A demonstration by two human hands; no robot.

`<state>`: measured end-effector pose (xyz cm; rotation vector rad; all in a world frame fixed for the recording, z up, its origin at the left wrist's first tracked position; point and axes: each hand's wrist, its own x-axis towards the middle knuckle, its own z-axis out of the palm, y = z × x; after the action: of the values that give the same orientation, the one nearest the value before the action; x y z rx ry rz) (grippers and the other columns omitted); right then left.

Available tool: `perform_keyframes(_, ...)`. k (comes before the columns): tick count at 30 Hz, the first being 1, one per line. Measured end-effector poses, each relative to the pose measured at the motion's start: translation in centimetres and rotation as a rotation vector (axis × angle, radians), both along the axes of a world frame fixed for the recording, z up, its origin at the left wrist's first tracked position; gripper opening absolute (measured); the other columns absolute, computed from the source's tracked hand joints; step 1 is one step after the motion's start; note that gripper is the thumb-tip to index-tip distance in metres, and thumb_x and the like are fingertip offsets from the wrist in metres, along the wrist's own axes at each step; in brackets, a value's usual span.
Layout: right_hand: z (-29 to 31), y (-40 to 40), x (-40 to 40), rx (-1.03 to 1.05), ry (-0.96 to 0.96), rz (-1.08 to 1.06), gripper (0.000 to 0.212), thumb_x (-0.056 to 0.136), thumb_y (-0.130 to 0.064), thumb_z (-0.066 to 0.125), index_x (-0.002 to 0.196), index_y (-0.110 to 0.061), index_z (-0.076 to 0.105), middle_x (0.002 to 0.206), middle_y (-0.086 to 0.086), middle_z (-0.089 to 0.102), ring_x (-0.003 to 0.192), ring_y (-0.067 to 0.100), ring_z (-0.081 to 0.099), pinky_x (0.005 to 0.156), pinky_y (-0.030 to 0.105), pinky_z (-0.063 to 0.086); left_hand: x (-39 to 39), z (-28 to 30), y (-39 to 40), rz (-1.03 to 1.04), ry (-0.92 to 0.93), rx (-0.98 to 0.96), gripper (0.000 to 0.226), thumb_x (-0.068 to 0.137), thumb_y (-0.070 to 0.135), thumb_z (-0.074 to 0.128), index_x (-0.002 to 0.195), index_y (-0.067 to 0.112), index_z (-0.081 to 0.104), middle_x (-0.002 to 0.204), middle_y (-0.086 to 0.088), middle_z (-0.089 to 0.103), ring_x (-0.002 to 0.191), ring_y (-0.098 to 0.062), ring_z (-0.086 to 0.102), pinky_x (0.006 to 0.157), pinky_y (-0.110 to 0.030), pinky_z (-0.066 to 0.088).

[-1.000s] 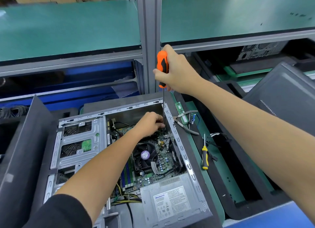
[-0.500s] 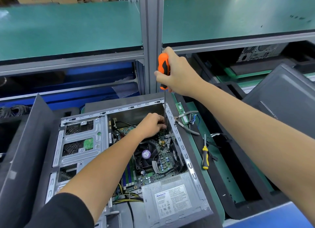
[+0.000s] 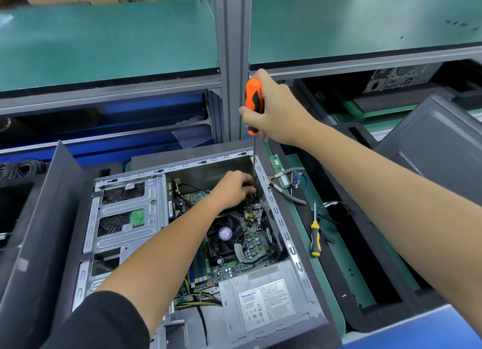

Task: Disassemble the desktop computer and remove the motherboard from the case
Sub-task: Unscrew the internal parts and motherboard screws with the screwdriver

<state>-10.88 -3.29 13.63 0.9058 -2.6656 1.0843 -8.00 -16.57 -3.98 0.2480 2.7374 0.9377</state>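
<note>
The open computer case (image 3: pixel 280 218) lies on its side in front of me. Inside it sits the green motherboard (image 3: pixel 254 240) with a black CPU fan (image 3: pixel 225 235). My right hand (image 3: pixel 276 111) grips the orange-and-black handle of a long screwdriver (image 3: pixel 254 106) held upright, its shaft running down into the far right corner of the case. My left hand (image 3: pixel 232 189) reaches into that corner with curled fingers pinching the shaft near its tip. The tip itself is hidden behind the fingers.
A silver power supply (image 3: pixel 263 304) fills the case's near right corner and a drive cage (image 3: pixel 125 215) its left side. A yellow-handled screwdriver (image 3: pixel 315 238), grey pliers (image 3: pixel 289 184), a RAM stick (image 3: pixel 277 170) and loose wires lie right of the case. A dark side panel (image 3: pixel 438 150) leans at right.
Both hands stay in the same place on the screwdriver. My right hand's grip on the handle has shifted slightly. The view has edged a little closer.
</note>
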Motion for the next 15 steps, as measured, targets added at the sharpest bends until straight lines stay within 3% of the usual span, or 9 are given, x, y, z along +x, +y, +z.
perform_keyframes(5, 0.11, -0.06, 0.02, -0.004, -0.011, 0.004, 0.027, 0.094, -0.025, 0.06, 0.104, -0.015, 0.036, 0.074, 0.005, 0.051, 0.053, 0.014, 0.055, 0.048, 0.019, 0.047, 0.01, 0.1, 0.04, 0.003, -0.011, 0.002, 0.019, 0.091, 0.02, 0.065, 0.107, 0.011, 0.07, 0.092, -0.003, 0.068, 0.08, -0.017, 0.06, 0.069, -0.024, 0.04)
perform_keyframes(12, 0.17, -0.03, -0.03, 0.003, -0.003, 0.006, 0.027, 0.094, -0.025, 0.06, 0.104, -0.015, 0.037, 0.074, 0.005, 0.052, 0.053, 0.013, 0.055, 0.047, 0.018, 0.047, 0.08, 0.04, 0.05, 0.002, 0.004, 0.005, 0.017, 0.091, 0.02, 0.065, 0.104, 0.01, 0.07, 0.085, -0.001, 0.067, 0.072, -0.014, 0.057, 0.065, -0.023, 0.038)
perform_keyframes(15, 0.03, -0.06, -0.1, -0.002, -0.001, 0.007, 0.027, 0.094, -0.025, 0.06, 0.104, -0.017, 0.036, 0.071, 0.0, 0.05, 0.053, 0.01, 0.055, 0.046, 0.013, 0.046, 0.11, -0.03, 0.16, -0.009, -0.002, -0.001, 0.018, 0.091, 0.019, 0.065, 0.106, 0.01, 0.071, 0.092, -0.003, 0.069, 0.08, -0.017, 0.061, 0.071, -0.024, 0.043)
